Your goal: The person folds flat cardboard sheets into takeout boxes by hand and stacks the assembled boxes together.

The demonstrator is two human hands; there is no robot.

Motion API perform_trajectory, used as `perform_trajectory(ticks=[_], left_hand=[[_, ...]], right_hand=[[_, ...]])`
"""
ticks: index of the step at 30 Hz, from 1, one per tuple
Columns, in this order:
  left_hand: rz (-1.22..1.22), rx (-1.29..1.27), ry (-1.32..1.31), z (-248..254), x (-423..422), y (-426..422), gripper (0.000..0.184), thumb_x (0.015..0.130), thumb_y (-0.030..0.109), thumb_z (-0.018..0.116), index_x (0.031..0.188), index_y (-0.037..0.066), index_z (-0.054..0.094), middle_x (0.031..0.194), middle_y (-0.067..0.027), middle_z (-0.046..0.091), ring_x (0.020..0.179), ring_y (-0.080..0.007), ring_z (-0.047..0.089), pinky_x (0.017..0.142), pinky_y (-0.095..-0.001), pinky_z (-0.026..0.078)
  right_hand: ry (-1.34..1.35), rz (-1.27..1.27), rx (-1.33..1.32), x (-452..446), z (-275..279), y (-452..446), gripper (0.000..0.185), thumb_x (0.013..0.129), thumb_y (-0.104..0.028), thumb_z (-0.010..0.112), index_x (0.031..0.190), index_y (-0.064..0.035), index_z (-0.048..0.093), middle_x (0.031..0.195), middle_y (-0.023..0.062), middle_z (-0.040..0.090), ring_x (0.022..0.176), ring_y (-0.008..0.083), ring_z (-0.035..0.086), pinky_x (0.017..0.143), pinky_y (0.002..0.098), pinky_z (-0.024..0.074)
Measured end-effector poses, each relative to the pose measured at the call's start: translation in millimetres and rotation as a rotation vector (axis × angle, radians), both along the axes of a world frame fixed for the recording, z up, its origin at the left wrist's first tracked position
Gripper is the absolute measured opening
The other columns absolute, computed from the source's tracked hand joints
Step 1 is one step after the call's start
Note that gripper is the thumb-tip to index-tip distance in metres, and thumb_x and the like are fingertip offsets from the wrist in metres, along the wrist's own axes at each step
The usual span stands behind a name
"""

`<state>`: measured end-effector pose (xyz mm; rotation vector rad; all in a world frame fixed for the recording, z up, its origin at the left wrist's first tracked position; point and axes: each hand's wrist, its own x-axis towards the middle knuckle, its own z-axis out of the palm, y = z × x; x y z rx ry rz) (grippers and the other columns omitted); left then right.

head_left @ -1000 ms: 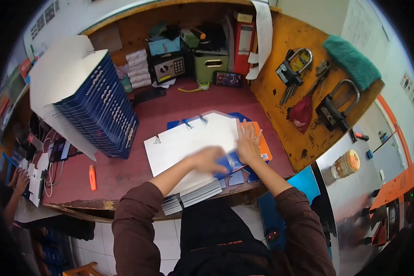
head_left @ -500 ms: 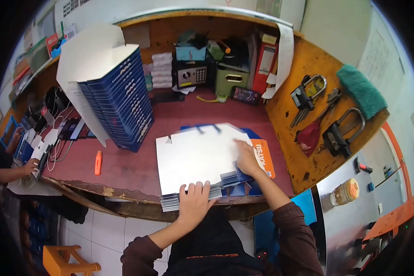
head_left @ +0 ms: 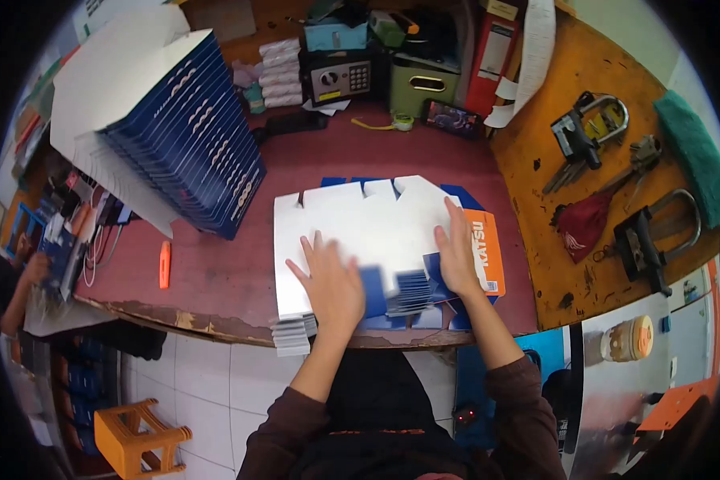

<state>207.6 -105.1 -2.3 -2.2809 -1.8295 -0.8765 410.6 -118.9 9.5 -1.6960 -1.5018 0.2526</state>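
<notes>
A stack of die-cut white cardboard sheets (head_left: pixel 352 220) with blue undersides lies on the red desktop in front of me. My left hand (head_left: pixel 332 280) is over its left part with the fingers spread, slightly blurred. Beside that hand, a blue flap (head_left: pixel 374 292) stands folded over. At the stack's right edge is my right hand (head_left: pixel 458 252), its fingers stretched out and resting against the cardboard. Layered flap edges (head_left: pixel 294 332) jut past the desk's front edge at the left. An orange printed card sheet (head_left: pixel 488 252) shows from under the right side.
A tall stack of blue-printed cardboard (head_left: pixel 188 132) stands at the left, near an orange marker (head_left: pixel 165 264). Behind are a small safe (head_left: pixel 342 80), a green box (head_left: pixel 424 86) and a phone (head_left: pixel 453 117). Padlocks (head_left: pixel 580 136) lie on the right panel. Another person's hand (head_left: pixel 34 268) is far left.
My left hand has moved up from the front flap edges onto the sheets, its fingers now spread. The right hand's fingers have straightened along the right edge. A blue flap now shows beside my left hand.
</notes>
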Motion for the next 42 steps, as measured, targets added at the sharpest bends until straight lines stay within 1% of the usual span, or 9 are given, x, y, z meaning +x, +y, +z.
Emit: perform_trajectory(ticks=[6, 9, 12, 17, 22, 28, 33, 36, 42], left_hand=[[-0.053, -0.086, -0.039, 1.8, -3.4, 2.5, 0.043, 0.086, 0.025, 0.050, 0.121, 0.000, 0.046, 0.136, -0.0232, 0.031, 0.133, -0.0387, 0.017, 0.106, -0.0566, 0.007], [-0.128, 0.013, -0.133, 1.4, -3.8, -5.4, 0.037, 0.085, 0.027, 0.054, 0.111, 0.001, 0.053, 0.134, -0.0220, 0.036, 0.132, -0.0370, 0.021, 0.106, -0.0528, 0.011], [-0.222, 0.118, -0.004, 6.7, -8.9, -13.1, 0.022, 0.081, 0.027, 0.058, 0.081, 0.005, 0.058, 0.095, -0.0141, 0.056, 0.098, -0.0315, 0.050, 0.092, -0.0449, 0.032], [-0.314, 0.290, -0.047, 11.9, -20.2, -52.3, 0.026, 0.077, 0.028, 0.062, 0.064, 0.009, 0.051, 0.063, -0.0056, 0.049, 0.061, -0.0239, 0.050, 0.061, -0.0367, 0.037], [-0.302, 0.400, -0.015, 5.4, -34.1, -32.0, 0.033, 0.074, 0.034, 0.064, 0.055, 0.013, 0.047, 0.055, -0.0031, 0.045, 0.053, -0.0202, 0.049, 0.051, -0.0347, 0.033], [-0.192, 0.642, -0.433, 106.6, -76.8, 2.8, 0.037, 0.084, 0.026, 0.056, 0.054, 0.006, 0.049, 0.051, -0.0108, 0.045, 0.045, -0.0240, 0.046, 0.047, -0.0383, 0.030], [-0.300, 0.019, -1.247, 181.7, -95.8, 26.5, 0.053, 0.094, 0.039, 0.044, 0.057, 0.003, 0.055, 0.053, 0.0024, 0.049, 0.048, -0.0069, 0.043, 0.046, -0.0287, 0.035], [-0.279, -0.156, -1.516, 171.6, -81.3, 56.4, 0.047, 0.093, 0.040, 0.044, 0.071, 0.002, 0.060, 0.066, -0.0010, 0.056, 0.058, -0.0084, 0.050, 0.053, -0.0249, 0.041], [-0.259, -0.258, -1.802, 85.2, -57.3, 87.2, 0.045, 0.092, 0.043, 0.044, 0.094, 0.001, 0.059, 0.086, -0.0066, 0.062, 0.080, -0.0153, 0.060, 0.074, -0.0279, 0.048]], right_hand=[[0.332, 0.145, 0.097, 8.1, 5.0, -9.0, 0.052, 0.096, -0.039, 0.027, 0.136, -0.0049, 0.028, 0.138, 0.0160, 0.032, 0.131, 0.0275, 0.026, 0.107, 0.0385, 0.0184], [0.845, 0.170, 0.054, 19.1, 5.8, -24.4, 0.057, 0.096, -0.045, 0.028, 0.135, -0.0034, 0.029, 0.127, 0.0149, 0.045, 0.120, 0.0224, 0.042, 0.097, 0.0351, 0.0359], [1.068, 0.241, 0.054, 20.4, 8.9, -62.8, 0.053, 0.096, -0.041, 0.029, 0.132, -0.0017, 0.034, 0.114, 0.0144, 0.053, 0.109, 0.0213, 0.050, 0.094, 0.0343, 0.0392], [0.380, 0.042, 0.402, 10.8, -21.6, -126.6, 0.036, 0.097, -0.027, 0.033, 0.115, 0.0007, 0.048, 0.106, 0.0124, 0.055, 0.102, 0.0187, 0.053, 0.089, 0.0309, 0.0422], [0.720, -0.091, 0.409, 11.7, -19.2, -152.9, 0.026, 0.095, -0.017, 0.038, 0.108, 0.0010, 0.051, 0.102, 0.0109, 0.056, 0.099, 0.0190, 0.054, 0.088, 0.0328, 0.0428], [0.696, -0.128, 0.451, 13.3, -2.1, -139.2, 0.019, 0.087, -0.003, 0.049, 0.105, 0.0015, 0.052, 0.097, 0.0092, 0.056, 0.091, 0.0157, 0.056, 0.082, 0.0293, 0.0464], [0.628, 0.129, 0.245, -1.7, 54.4, -72.5, 0.061, 0.075, -0.009, 0.069, 0.128, -0.0051, 0.038, 0.122, 0.0119, 0.046, 0.111, 0.0214, 0.046, 0.087, 0.0339, 0.0438], [0.672, 0.083, 0.232, 6.1, 66.0, -31.8, 0.075, 0.073, -0.013, 0.072, 0.134, -0.0050, 0.029, 0.131, 0.0157, 0.038, 0.119, 0.0245, 0.040, 0.089, 0.0357, 0.0423], [0.756, 0.419, 0.294, 15.9, 71.5, -29.9, 0.034, 0.074, -0.002, 0.069, 0.105, 0.0005, 0.054, 0.095, 0.0073, 0.061, 0.086, 0.0127, 0.059, 0.077, 0.0258, 0.0473]])
